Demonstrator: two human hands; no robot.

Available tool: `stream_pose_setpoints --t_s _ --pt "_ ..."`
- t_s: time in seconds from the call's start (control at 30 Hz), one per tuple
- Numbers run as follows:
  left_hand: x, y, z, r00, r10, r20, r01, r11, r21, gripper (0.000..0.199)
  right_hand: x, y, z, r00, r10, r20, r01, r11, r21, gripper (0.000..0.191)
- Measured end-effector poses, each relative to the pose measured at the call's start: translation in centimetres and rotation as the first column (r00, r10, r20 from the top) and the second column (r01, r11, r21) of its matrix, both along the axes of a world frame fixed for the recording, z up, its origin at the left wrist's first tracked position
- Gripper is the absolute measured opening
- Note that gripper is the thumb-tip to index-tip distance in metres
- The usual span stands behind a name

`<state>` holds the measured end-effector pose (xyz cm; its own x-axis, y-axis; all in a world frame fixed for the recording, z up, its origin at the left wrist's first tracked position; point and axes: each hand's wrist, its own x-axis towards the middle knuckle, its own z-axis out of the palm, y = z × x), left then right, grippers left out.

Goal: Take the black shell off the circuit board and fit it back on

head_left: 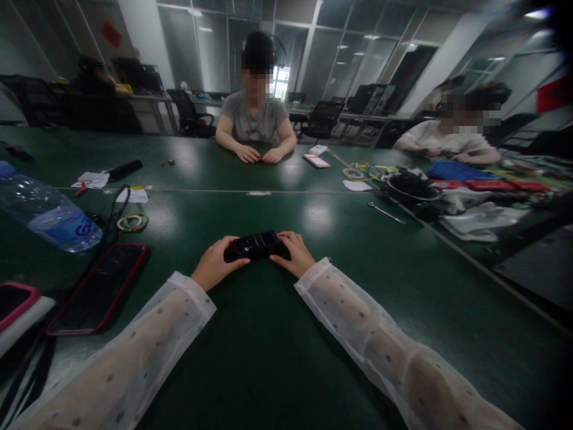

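Both my hands grip a small black handheld device (257, 243) with a screen showing faint white text and icons. Its screen faces up toward me, close to the green tabletop; I cannot tell if it touches the table. My left hand (217, 261) wraps the left end, thumb along the near edge. At the right end, my right hand (294, 253) has its fingers over the far side and its thumb in front. Sheer white sleeves with dark stars cover both forearms. Left of my hands lies a phone in a red case (101, 289).
A large water bottle (54, 209), a beaded bracelet (132, 223) and a pink-cased phone (18, 304) are at left. Toward the right lie a wrench (386, 213), coiled cables (367, 172) and a dark bundle (414, 190). Two people sit across the green table (224, 370).
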<state>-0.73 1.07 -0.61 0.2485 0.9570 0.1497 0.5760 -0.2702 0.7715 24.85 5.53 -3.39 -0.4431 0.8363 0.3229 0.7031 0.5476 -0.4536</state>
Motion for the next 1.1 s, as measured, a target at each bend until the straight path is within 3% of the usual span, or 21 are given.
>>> stream_pose_setpoints --t_s 1.1 --pt "0.11 -0.09 0.26 0.996 0.001 0.09 -0.002 1.0 0.009 0.049 -0.05 -0.09 0.16 1.0 -0.005 -0.013 0.005 1.0 0.004 0.049"
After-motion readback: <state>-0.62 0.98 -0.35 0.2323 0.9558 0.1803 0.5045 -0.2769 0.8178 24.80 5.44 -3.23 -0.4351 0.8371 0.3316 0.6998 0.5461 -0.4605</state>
